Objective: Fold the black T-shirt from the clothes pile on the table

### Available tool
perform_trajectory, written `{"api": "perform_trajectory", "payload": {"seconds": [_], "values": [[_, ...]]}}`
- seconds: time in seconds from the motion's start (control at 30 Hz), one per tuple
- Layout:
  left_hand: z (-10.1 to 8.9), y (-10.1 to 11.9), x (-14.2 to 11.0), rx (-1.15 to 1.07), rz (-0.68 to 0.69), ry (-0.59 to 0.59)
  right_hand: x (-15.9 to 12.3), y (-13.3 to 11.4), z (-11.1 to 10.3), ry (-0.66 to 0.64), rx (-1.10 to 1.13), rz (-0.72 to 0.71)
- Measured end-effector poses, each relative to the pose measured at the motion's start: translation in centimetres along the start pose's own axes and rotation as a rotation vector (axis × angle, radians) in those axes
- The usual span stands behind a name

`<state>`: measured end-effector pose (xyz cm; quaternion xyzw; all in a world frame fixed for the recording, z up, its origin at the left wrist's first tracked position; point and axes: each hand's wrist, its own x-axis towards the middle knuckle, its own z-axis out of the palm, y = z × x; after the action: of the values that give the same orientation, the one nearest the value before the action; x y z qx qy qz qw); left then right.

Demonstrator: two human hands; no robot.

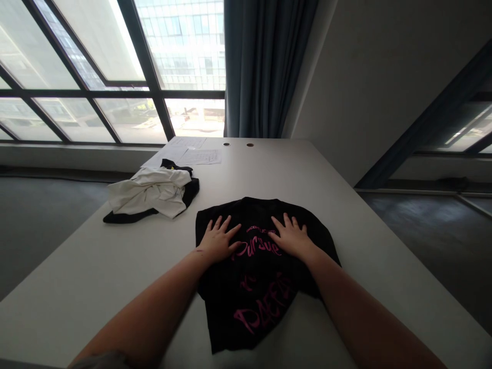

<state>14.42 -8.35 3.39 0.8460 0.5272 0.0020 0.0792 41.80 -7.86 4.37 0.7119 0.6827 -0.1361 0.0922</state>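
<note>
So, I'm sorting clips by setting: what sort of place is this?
Probably an office or similar indoor workroom: there's a large white table with two round holes near its far edge, printed sheets lying on it, and big framed windows beyond.

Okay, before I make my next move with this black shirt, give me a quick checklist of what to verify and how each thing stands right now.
1. Left hand on the shirt: ok, palm down with fingers spread.
2. Right hand on the shirt: ok, also palm down, fingers spread.
3. Lettering facing up: ok, the pink print shows.
4. Near edge even: not ok, it slants and reaches closest to you on the left.
5. White-and-black garment apart from the shirt: ok, it lies bunched farther off to the left.
6. Underside free of creases: cannot tell, it is hidden.
</note>
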Motion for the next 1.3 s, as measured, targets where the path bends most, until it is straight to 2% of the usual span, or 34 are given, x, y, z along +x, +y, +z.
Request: {"api": "perform_trajectory", "payload": {"seconds": [0.37,0.57,0.73,0.83,0.9,0.97,1.13,1.23,1.3], "values": [[1.7,-1.6,1.4,0.021,-0.046,0.159,2.7,3.9,0.2,0.047,0.061,-0.181],[1.8,-3.5,2.5,0.050,-0.144,0.173,4.8,7.3,0.7,0.236,0.100,-0.021],[1.5,-5.0,3.0,0.070,-0.201,0.151,5.3,9.9,0.3,0.312,0.127,0.044],[1.2,-5.6,3.0,0.074,-0.216,0.157,4.5,11.1,0.0,0.306,0.111,0.056],[1.1,-5.9,3.0,0.088,-0.234,0.191,3.3,11.8,0.2,0.283,0.124,0.007],[1.0,-6.2,2.9,0.105,-0.281,0.239,1.8,12.6,0.6,0.275,0.145,0.019],[0.0,-6.4,2.0,0.137,-0.393,0.361,-2.2,15.2,1.6,0.259,0.138,0.272],[-1.2,-5.1,1.1,0.132,-0.317,0.449,-3.4,16.0,1.5,0.167,0.185,0.257],[-1.7,-3.6,0.5,0.101,-0.178,0.472,-3.5,15.7,1.2,0.123,0.239,0.167]]}}
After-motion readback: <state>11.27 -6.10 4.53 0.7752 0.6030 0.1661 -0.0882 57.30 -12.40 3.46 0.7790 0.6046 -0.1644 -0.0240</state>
